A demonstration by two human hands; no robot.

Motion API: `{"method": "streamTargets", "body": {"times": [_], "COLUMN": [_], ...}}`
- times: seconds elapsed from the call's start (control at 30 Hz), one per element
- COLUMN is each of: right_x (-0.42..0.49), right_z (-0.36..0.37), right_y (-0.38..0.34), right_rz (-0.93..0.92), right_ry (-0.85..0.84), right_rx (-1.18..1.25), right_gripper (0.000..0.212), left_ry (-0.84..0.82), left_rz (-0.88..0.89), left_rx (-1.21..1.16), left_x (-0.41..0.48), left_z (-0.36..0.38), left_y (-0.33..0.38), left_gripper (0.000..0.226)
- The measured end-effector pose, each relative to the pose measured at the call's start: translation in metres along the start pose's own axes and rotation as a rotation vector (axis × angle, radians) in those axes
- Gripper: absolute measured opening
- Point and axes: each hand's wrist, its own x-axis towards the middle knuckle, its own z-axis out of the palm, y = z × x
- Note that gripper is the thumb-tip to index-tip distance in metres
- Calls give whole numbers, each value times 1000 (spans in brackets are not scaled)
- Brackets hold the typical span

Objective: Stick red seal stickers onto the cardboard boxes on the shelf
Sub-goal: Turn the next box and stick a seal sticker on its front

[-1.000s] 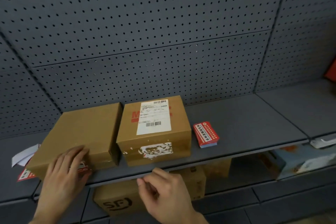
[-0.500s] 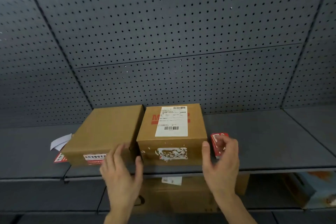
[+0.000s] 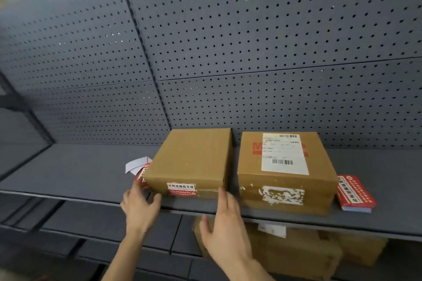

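1. Progress: of the two boxes on this shelf point(image 3: 68, 171), I count one sealed. The left box point(image 3: 191, 159) carries a red seal sticker point(image 3: 181, 189) on its front face. The right box point(image 3: 285, 162) shows a shipping label on top and torn white residue on its front, with no red seal on the faces I can see. I judge the job about half done here.
2. Supply: a sticker stack point(image 3: 355, 194) lies just beside the right box's right side, near the shelf's front edge.
3. Orientation: the applied sticker's long axis runs level along the box front, parallel to the shelf's front edge, with its print upright and facing me. The left box sits at the front edge, near the shelf's middle.
4. Hands: left hand point(image 3: 140, 203) at the left box's front-left corner, right hand point(image 3: 225, 223) at its front-right corner. Both have fingers extended and carry nothing.
5. Sundries: white paper scraps point(image 3: 134, 165) lie left of the left box, and further boxes point(image 3: 285, 255) sit beneath the shelf.
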Motion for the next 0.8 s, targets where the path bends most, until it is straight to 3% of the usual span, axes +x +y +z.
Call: {"method": "streamTargets", "body": {"times": [0.1,0.2,0.33,0.47,0.6,0.73,0.8], "right_x": [1,16,33,15,37,96,125], "right_z": [10,26,27,1,-42,-57,-50], "right_y": [1,8,9,-22,-64,-77,-68], "right_rz": [71,192,260,60,-188,-53,30], "right_ry": [90,75,127,351,562,412,306], "right_rx": [-13,58,227,262,385,249,127], "right_gripper": [78,94,94,92,84,71,70], "left_ry": [-24,-41,-91,-39,-34,-98,-234], "left_rz": [48,97,116,179,350,265,192], "left_rx": [13,83,-25,-436,-778,-696,-590], "left_x": [9,15,18,4,20,63,88], "left_z": [1,2,-1,-44,-90,-85,-64], "left_y": [-10,-18,-14,16,75,102,96], "left_gripper": [53,34,28,60,58,54,53]}}
